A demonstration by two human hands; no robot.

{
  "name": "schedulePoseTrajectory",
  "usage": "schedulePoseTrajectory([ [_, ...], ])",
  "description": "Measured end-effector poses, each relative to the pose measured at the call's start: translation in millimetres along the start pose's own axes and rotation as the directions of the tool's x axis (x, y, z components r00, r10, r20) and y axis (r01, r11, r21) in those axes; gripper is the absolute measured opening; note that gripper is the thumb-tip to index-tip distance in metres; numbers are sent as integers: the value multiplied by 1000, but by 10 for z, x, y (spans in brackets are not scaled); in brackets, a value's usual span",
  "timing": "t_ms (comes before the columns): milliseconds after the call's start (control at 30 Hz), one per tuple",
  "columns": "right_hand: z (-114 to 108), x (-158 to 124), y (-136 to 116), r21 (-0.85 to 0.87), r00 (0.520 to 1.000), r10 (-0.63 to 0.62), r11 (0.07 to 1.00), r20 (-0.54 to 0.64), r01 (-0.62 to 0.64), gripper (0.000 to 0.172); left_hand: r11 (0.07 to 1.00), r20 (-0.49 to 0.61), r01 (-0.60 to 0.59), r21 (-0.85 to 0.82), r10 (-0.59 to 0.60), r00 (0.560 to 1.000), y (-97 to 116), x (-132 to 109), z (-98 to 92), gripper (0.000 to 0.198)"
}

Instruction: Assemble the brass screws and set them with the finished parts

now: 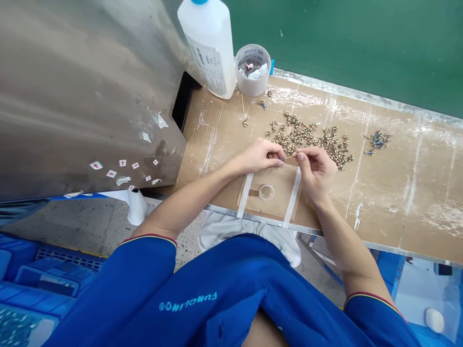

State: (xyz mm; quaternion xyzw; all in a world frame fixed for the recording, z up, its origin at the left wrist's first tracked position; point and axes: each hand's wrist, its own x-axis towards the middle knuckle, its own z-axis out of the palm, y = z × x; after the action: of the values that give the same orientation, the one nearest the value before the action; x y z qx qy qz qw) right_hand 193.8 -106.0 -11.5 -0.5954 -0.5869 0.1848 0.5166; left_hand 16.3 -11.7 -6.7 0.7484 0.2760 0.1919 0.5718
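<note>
My left hand pinches a tiny part with a bit of blue on it, seemingly one of the small screws, mostly hidden by the fingertips. Between the thumb and forefinger of my right hand is a thin wooden stick, its tip meeting the part at my left fingers. Just beyond both hands lies a loose pile of small brass-coloured screws. Several screws with blue on them form a separate group to the right. Nearer my body, a small clear round dish sits on a taped-down cardboard piece.
A white plastic bottle and a tape-roll cup holding scraps stand at the back left. Another thin stick lies by the cup. A metal panel borders the cardboard-covered bench on the left; a green surface lies behind.
</note>
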Motion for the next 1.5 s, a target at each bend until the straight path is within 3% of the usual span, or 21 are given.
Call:
schedulePoseTrajectory([
  [633, 17, 17, -27, -18, 983, -184, 983, 0, 184, 22, 1000, 9, -5, -30, 5, 1000, -48, 17, -10, 6],
  [733, -2, 18, -23, -2, 991, -133, 991, -11, 133, 25, 999, 8, 9, -46, -9, 1000, -49, 16, -14, 8],
  [833, -80, 39, -46, 64, 1000, 0, 998, -5, 0, 32, 998, -4, 17, -68, -17, 1000, -36, 15, -20, 7],
  [933, -159, 57, -129, 190, 990, 34, 980, 140, -60, 34, 995, 3, 22, -98, -22, 1000, -26, 17, -30, 9],
  [1000, -168, 45, -198, 256, 938, -66, 966, 339, -24, 30, 991, 10, 23, -129, -22, 1000, -30, 21, -39, 9],
  [1067, -139, 13, -250, 289, 844, -194, 956, 499, 50, 23, 985, 0, 32, -168, -33, 999, -40, 23, -56, 9],
  [1167, -74, -43, -273, 272, 742, -302, 948, 599, 167, 18, 972, -42, 63, -226, -74, 996, -51, 19, -101, 13],
  [1267, -59, -55, -263, 209, 695, -271, 962, 666, 175, 20, 964, -87, 66, -259, -91, 992, -50, 12, -154, 21],
  [1333, -90, -29, -249, 197, 711, -238, 970, 662, 142, 19, 962, -99, 59, -267, -88, 991, -52, 10, -173, 27],
  [1367, -115, -7, -235, 191, 744, -221, 973, 631, 127, 19, 961, -98, 57, -272, -86, 991, -55, 11, -176, 30],
  [1500, -225, 95, -85, -16, 934, -23, 999, 357, 30, 15, 945, -87, 58, -323, -91, 992, -80, 20, -165, 35],
])
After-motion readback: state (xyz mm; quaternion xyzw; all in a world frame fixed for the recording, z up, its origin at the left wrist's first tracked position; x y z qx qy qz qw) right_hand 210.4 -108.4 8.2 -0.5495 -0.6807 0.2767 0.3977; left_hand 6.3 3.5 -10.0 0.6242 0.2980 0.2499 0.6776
